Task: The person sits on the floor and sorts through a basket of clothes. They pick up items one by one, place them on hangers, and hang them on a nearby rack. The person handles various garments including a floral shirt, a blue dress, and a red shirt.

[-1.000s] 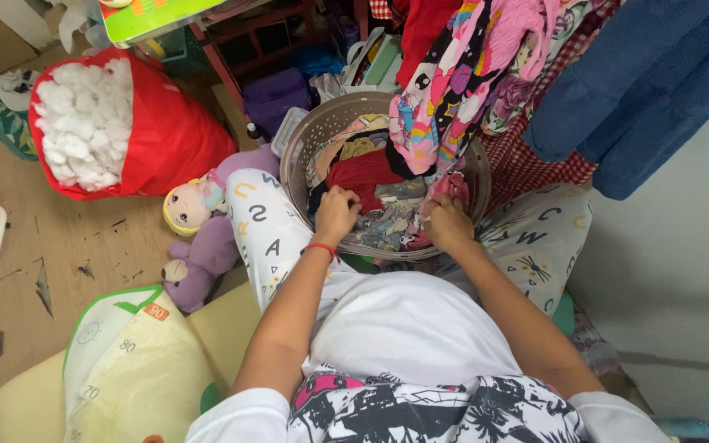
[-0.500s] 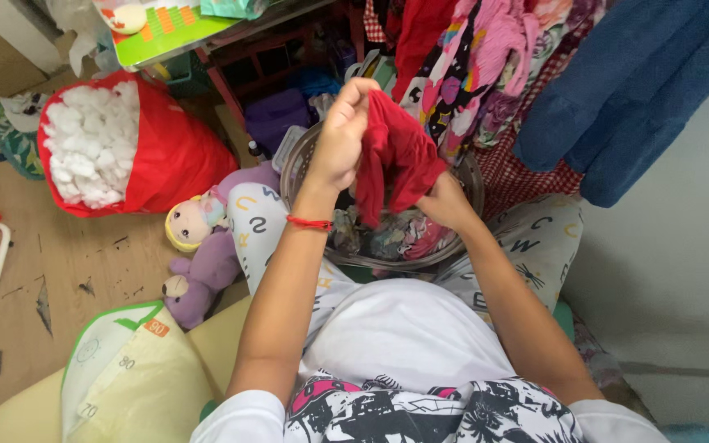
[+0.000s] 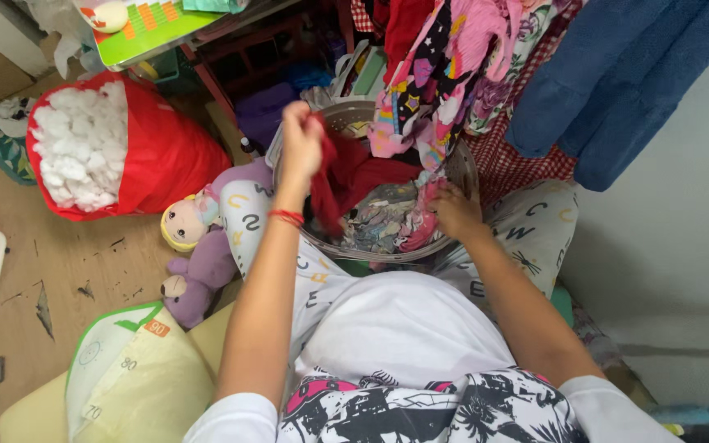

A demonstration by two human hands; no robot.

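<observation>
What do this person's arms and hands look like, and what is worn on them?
Both arms are bare from short white sleeves down. The left hand has a thin red string bracelet at the wrist. The right hand shows no glove, band or watch. No rings can be made out on either hand.

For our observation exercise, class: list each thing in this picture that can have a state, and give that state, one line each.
Left hand: raised, fingers shut on the dark red cloth garment.
Dark red cloth garment: lifted at one end, the rest trailing into the basket.
Right hand: low in the basket, on the clothes; grip unclear.
Round grey plastic laundry basket: upright, full of clothes.
Red fabric bag: open, filled with white stuffing.
</observation>
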